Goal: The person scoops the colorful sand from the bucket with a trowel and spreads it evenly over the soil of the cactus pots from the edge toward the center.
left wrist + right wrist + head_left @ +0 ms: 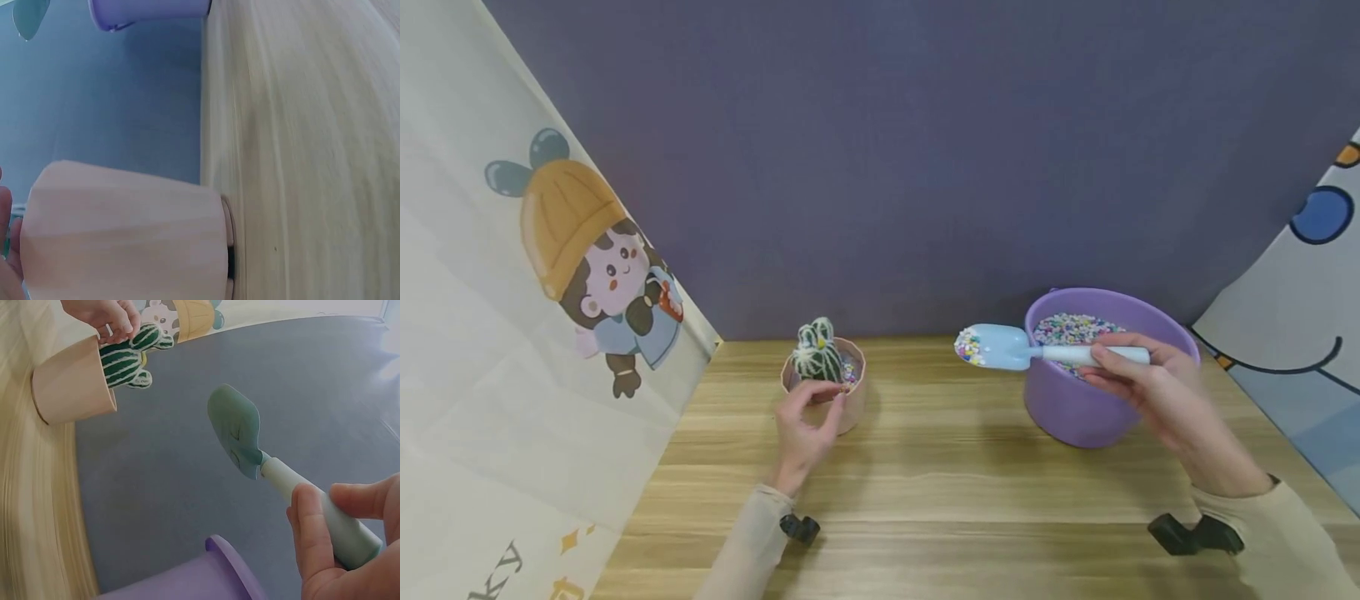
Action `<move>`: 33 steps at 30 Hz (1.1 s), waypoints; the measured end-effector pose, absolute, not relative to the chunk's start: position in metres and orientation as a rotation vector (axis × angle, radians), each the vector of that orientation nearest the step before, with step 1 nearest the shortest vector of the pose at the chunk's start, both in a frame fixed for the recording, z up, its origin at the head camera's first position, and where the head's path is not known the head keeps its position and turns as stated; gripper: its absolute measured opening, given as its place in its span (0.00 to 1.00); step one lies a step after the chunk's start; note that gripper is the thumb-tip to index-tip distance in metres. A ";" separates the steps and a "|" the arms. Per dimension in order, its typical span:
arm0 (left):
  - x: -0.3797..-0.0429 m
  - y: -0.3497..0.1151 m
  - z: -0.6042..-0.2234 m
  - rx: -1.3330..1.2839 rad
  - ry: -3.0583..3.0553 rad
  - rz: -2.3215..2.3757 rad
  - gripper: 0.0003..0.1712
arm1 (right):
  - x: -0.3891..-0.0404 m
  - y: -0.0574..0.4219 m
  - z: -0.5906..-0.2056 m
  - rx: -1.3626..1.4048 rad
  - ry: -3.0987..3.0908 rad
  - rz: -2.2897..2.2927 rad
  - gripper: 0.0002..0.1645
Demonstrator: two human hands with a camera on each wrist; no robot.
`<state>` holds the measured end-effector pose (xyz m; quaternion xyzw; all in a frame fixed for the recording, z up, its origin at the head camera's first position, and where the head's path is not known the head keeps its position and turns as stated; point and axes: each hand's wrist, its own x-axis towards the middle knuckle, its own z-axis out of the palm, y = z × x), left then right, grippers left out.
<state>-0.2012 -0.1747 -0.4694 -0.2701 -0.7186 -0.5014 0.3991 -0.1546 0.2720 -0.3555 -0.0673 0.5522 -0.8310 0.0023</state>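
Head view: my right hand (1157,385), fingers (312,528) clamped round the white handle (1063,355), holds a blue scoop (1006,348) of coloured granules (971,345) above a purple bucket (1071,417). My left hand (805,433) is at the cactus (817,360) in the pink pot (853,408) on the tabletop (940,517); whether its fingers pinch anything, I cannot tell.

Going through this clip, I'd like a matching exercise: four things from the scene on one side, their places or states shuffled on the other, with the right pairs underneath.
Things:
1. Cactus
2. Scoop
3. Bucket
4. Left hand

Places or states:
A. Gripped in the right hand
B. Purple, with multicoloured pellets inside
C. At the near side of the pink pot
D. Upright inside the pink pot

Pairs: 1-D, 2-A, 3-B, 4-C
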 end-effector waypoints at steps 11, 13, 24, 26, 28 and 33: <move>-0.207 -0.191 -0.473 -0.540 -1.771 -1.192 0.09 | -0.156 0.259 -0.354 -0.168 1.764 -2.562 0.15; -0.209 -0.194 -0.473 -0.507 -1.767 -1.180 0.09 | -0.155 0.256 -0.353 -0.159 1.773 -2.550 0.14; -0.207 -0.208 -0.477 -0.325 -1.904 -1.222 0.23 | -0.156 0.240 -0.355 -0.201 1.784 -2.529 0.13; -0.206 -0.210 -0.478 -0.292 -1.966 -1.232 0.29 | -0.156 0.238 -0.355 -0.196 1.786 -2.522 0.13; -0.206 -0.212 -0.477 -0.271 -2.035 -1.239 0.35 | -0.157 0.236 -0.355 -0.189 1.791 -2.512 0.13; -0.205 -0.218 -0.474 -0.259 -2.219 -1.239 0.49 | -0.156 0.233 -0.354 -0.170 1.790 -2.498 0.10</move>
